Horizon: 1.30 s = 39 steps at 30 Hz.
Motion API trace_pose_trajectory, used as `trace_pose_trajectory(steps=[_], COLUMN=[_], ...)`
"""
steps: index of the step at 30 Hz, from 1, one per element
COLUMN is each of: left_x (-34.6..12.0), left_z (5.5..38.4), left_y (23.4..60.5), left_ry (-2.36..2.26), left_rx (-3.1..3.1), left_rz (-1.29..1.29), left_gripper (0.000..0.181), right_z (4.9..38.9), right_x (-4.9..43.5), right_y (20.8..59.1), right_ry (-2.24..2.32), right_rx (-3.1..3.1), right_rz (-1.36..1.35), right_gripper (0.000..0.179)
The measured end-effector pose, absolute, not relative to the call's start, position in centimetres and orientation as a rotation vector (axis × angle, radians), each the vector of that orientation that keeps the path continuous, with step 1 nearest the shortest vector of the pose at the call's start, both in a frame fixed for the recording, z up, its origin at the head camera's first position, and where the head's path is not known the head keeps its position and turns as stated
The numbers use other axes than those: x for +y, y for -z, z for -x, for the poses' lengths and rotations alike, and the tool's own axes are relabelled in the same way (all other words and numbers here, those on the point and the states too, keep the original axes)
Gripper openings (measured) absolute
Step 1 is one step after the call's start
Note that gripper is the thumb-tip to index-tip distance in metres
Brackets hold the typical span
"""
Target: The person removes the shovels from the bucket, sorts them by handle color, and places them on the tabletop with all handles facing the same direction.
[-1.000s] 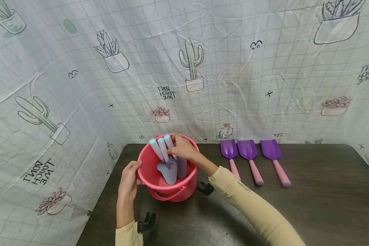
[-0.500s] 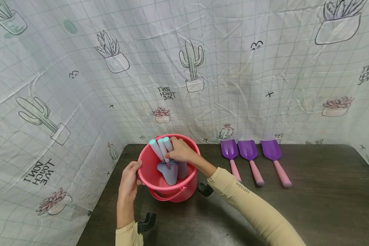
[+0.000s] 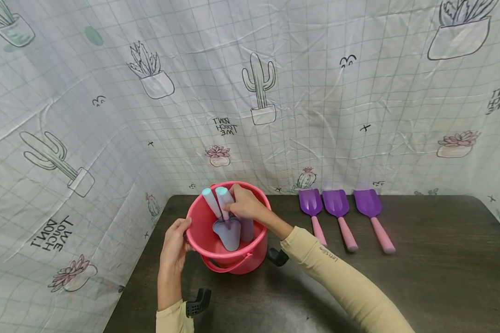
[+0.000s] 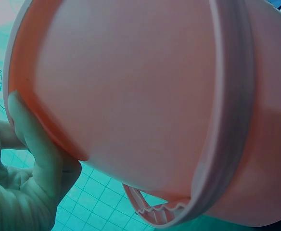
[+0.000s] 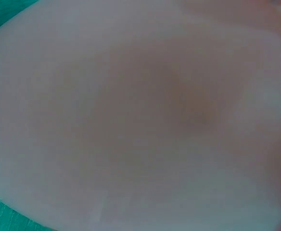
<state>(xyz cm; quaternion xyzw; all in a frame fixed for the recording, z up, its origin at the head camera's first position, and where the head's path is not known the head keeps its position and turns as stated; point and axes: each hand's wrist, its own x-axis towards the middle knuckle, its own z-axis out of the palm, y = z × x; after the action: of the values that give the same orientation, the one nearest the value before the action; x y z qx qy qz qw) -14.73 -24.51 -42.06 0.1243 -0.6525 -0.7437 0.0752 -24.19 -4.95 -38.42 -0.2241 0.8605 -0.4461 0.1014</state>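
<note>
A pink-red bucket [image 3: 256, 259] stands on the table with several trowels [image 3: 228, 235] in it, blades down. Their blades are grey-blue and their pale handles end in turquoise. My left hand [image 3: 174, 246] holds the bucket's rim at the left; in the left wrist view the left hand [image 4: 34, 166] has its thumb over the rim. Reaching inside from the right, my right hand [image 3: 246, 203] grips the rightmost trowel handle [image 3: 226, 196], which overlaps another handle. Its fingertips are partly hidden. The right wrist view shows mostly a blurred pale surface close to the lens.
Three purple shovels [image 3: 335, 202] with pink handles lie side by side to the bucket's right. The bucket's handle [image 3: 229, 269] hangs down in front. A patterned sheet [image 3: 316, 101] rises behind and left of the dark table [image 3: 441, 259].
My right hand has moved slightly left and brought the rightmost trowel handle over against the middle one. The left hand and bucket stay where they were.
</note>
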Motion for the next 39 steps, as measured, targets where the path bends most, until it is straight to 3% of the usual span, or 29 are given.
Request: trace_pose_trajectory(steps=[39], left_x=[-24.42], left_z=[14.70], left_y=[42.07], left_ry=[2.239], left_rx=[-1.948], left_rz=[-0.394], left_gripper=[0.021], right_z=[23.89], right_x=[-4.75], right_y=[38.36], right_ry=[1.350], right_rx=[2.724], right_rz=[0.746], right_gripper=[0.017])
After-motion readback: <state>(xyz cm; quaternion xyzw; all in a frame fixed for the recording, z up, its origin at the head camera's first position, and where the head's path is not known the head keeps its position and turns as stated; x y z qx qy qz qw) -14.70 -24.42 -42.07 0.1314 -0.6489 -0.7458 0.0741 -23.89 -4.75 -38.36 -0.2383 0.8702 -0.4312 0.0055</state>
